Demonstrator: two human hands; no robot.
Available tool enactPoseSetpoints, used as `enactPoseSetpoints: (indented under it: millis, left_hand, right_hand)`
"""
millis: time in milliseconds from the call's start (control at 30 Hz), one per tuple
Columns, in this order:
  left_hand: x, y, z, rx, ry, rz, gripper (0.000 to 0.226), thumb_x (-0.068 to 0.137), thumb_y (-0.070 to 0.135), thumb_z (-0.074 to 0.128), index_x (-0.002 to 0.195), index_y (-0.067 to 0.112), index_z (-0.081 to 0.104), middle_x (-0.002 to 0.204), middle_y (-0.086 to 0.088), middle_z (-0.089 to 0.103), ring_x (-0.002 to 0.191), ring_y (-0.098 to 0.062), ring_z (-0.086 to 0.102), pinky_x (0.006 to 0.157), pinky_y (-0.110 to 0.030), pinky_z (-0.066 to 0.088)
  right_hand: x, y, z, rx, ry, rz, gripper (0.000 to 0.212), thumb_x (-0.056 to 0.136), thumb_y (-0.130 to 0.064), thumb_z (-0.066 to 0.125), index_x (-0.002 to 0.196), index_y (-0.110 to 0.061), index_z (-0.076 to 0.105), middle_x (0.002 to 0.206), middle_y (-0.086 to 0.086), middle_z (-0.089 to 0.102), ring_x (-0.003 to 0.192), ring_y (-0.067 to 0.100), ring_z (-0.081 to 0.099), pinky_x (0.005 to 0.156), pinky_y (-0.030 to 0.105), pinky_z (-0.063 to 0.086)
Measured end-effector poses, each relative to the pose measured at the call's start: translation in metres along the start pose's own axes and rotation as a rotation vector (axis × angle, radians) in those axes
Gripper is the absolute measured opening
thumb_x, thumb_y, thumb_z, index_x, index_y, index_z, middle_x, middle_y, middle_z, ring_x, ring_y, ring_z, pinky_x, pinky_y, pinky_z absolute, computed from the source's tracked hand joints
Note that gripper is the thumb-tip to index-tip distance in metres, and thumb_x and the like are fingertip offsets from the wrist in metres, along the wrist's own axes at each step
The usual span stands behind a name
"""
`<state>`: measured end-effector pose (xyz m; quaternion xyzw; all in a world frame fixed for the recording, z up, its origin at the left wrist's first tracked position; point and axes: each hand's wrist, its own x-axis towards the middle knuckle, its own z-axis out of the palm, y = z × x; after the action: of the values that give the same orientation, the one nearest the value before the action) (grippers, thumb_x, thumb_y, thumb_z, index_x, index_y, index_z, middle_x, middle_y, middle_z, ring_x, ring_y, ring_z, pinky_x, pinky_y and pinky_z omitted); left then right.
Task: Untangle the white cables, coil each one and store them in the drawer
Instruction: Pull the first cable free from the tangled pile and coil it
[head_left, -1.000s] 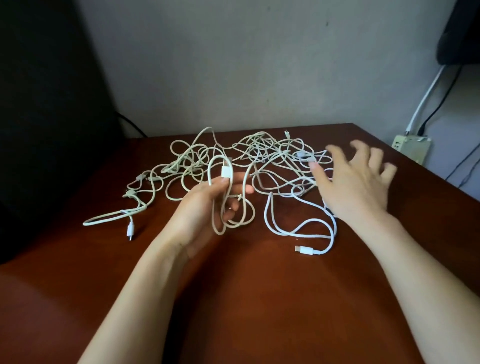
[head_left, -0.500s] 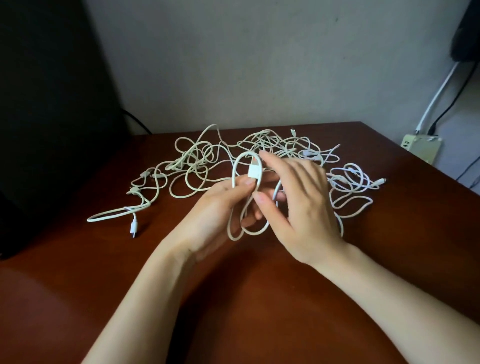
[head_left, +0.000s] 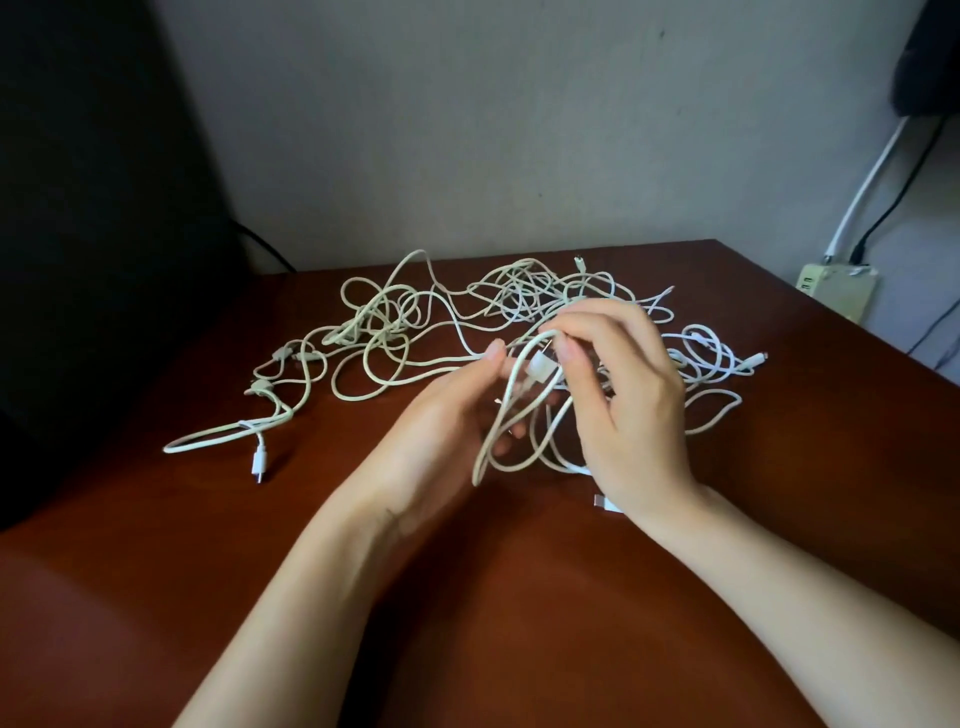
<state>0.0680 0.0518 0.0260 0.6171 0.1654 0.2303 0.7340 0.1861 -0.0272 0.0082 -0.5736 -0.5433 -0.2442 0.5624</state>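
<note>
In the centre of the frame both hands hold one looped cable (head_left: 497, 423) just above the brown table (head_left: 519, 597). The left hand (head_left: 441, 431) lies palm up, its fingers curled round the loop. The right hand (head_left: 628, 410) pinches the same cable with bent fingers beside its white plug (head_left: 540, 370). The other white cables (head_left: 395, 322) lie tangled on the table behind, in the upper middle.

Reddish-brown wood table (head_left: 519, 597), grey wall (head_left: 467, 130) behind. Beige power strip (head_left: 836, 291) on the right w/ white cord (head_left: 872, 171) & black cord (head_left: 904, 192) running up.
</note>
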Motion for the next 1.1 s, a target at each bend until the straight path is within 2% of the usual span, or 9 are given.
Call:
enactPoseSetpoints:
  millis: [300, 433, 500, 567, 700, 767, 867, 1000, 1100]
  left_hand:
    - [-0.012, 0.003, 0.005, -0.027, 0.044, -0.031, 0.016, 0.088, 0.017, 0.054, 0.09, 0.003, 0.063, 0.058, 0.004, 0.059, 0.049, -0.004, 0.053, 0.049, -0.013, 0.044]
    - [-0.007, 0.002, -0.003, -0.065, 0.238, -0.016, 0.025, 0.1, 0.012, 0.041, 0.092, 0.007, 0.064, 0.065, 0.002, 0.044, 0.051, -0.005, 0.038, 0.049, -0.016, 0.033]
    - [-0.005, 0.003, -0.006, -0.09, 0.281, 0.012, 0.028, 0.1, 0.01, 0.039, 0.093, 0.008, 0.066, 0.068, 0.0, 0.041, 0.052, -0.005, 0.036, 0.051, -0.018, 0.029]
    - [-0.005, 0.005, -0.008, -0.132, 0.298, 0.044, 0.029, 0.099, 0.012, 0.04, 0.095, 0.007, 0.067, 0.066, 0.0, 0.038, 0.052, -0.006, 0.033, 0.051, -0.02, 0.026]
    - [-0.005, 0.009, -0.007, -0.242, 0.261, 0.075, 0.029, 0.096, 0.022, 0.042, 0.103, 0.01, 0.066, 0.063, 0.004, 0.033, 0.049, -0.005, 0.029, 0.051, -0.022, 0.02]
    - [-0.006, 0.011, -0.007, -0.224, 0.227, 0.091, 0.03, 0.087, 0.028, 0.049, 0.107, 0.011, 0.064, 0.064, 0.007, 0.036, 0.049, -0.004, 0.03, 0.049, -0.02, 0.02]
    - [-0.009, 0.013, -0.006, -0.108, 0.153, 0.117, 0.037, 0.08, 0.024, 0.064, 0.113, 0.011, 0.056, 0.069, 0.007, 0.042, 0.056, -0.005, 0.036, 0.053, -0.021, 0.024]
    - [-0.013, 0.011, -0.005, 0.031, 0.078, 0.109, 0.052, 0.074, 0.023, 0.063, 0.125, 0.026, 0.057, 0.089, 0.002, 0.06, 0.082, -0.014, 0.055, 0.081, -0.032, 0.041]
    - [-0.017, 0.008, -0.006, 0.117, -0.001, 0.107, 0.073, 0.067, 0.023, 0.072, 0.136, 0.029, 0.049, 0.114, 0.005, 0.067, 0.107, -0.006, 0.062, 0.089, -0.022, 0.048]
  right_hand:
    - [0.003, -0.001, -0.002, 0.01, 0.041, -0.077, 0.021, 0.095, -0.006, 0.049, 0.099, 0.003, 0.068, 0.1, 0.005, 0.058, 0.097, 0.013, 0.057, 0.09, 0.018, 0.042]
    - [0.002, -0.001, -0.003, 0.037, 0.004, -0.025, 0.021, 0.095, -0.012, 0.049, 0.098, 0.0, 0.066, 0.084, 0.0, 0.065, 0.079, 0.018, 0.062, 0.077, 0.021, 0.047]
    - [0.001, 0.0, -0.004, 0.051, -0.017, 0.005, 0.02, 0.095, -0.014, 0.049, 0.097, -0.002, 0.066, 0.075, -0.002, 0.066, 0.072, 0.009, 0.062, 0.07, 0.017, 0.046]
    - [0.001, 0.001, -0.005, 0.047, -0.026, 0.02, 0.02, 0.095, -0.015, 0.05, 0.097, -0.004, 0.066, 0.069, -0.007, 0.062, 0.064, 0.002, 0.057, 0.062, 0.012, 0.043]
    - [0.002, 0.003, -0.006, 0.052, -0.037, 0.055, 0.022, 0.096, -0.019, 0.05, 0.097, -0.007, 0.067, 0.057, -0.009, 0.056, 0.046, 0.011, 0.055, 0.047, 0.033, 0.044]
    - [0.003, 0.003, -0.007, 0.057, -0.043, 0.083, 0.021, 0.095, -0.02, 0.05, 0.096, -0.008, 0.067, 0.055, -0.013, 0.054, 0.048, 0.008, 0.056, 0.048, 0.027, 0.044]
    - [0.005, 0.002, -0.008, 0.09, -0.051, 0.181, 0.02, 0.095, -0.023, 0.051, 0.095, -0.011, 0.066, 0.053, -0.012, 0.057, 0.046, 0.008, 0.055, 0.047, 0.025, 0.043]
    - [0.009, 0.001, -0.009, 0.224, -0.044, 0.41, 0.015, 0.096, -0.019, 0.052, 0.087, -0.026, 0.061, 0.054, -0.007, 0.061, 0.039, 0.01, 0.051, 0.047, 0.018, 0.04]
    - [0.016, 0.003, -0.01, 0.343, -0.044, 0.611, 0.021, 0.098, -0.013, 0.05, 0.083, -0.023, 0.062, 0.051, -0.003, 0.06, 0.037, 0.011, 0.048, 0.046, 0.016, 0.038]
